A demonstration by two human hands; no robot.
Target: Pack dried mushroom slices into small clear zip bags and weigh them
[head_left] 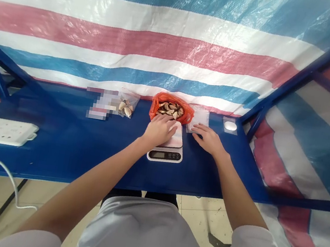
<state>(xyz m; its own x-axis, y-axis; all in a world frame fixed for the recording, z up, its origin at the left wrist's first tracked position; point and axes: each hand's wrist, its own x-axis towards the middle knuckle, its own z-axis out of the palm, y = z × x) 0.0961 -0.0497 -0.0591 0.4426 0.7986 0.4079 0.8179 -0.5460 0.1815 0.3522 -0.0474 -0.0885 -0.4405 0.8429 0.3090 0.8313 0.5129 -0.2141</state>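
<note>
Shirt (147, 235) before scale (171, 149), spread left hand (160, 132) hiding part; bag (188, 115) behind it, spread right hand (209, 140) rightward, strip (0, 131) far left

Makeshift work booth: striped tarpaulin wall (152, 46), blue table (86, 144), digital scale (164, 157), tiled floor (201, 210).

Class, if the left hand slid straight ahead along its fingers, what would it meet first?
Probably the orange bag of slices; the left hand points at its near edge, though any gap is unclear.
</note>
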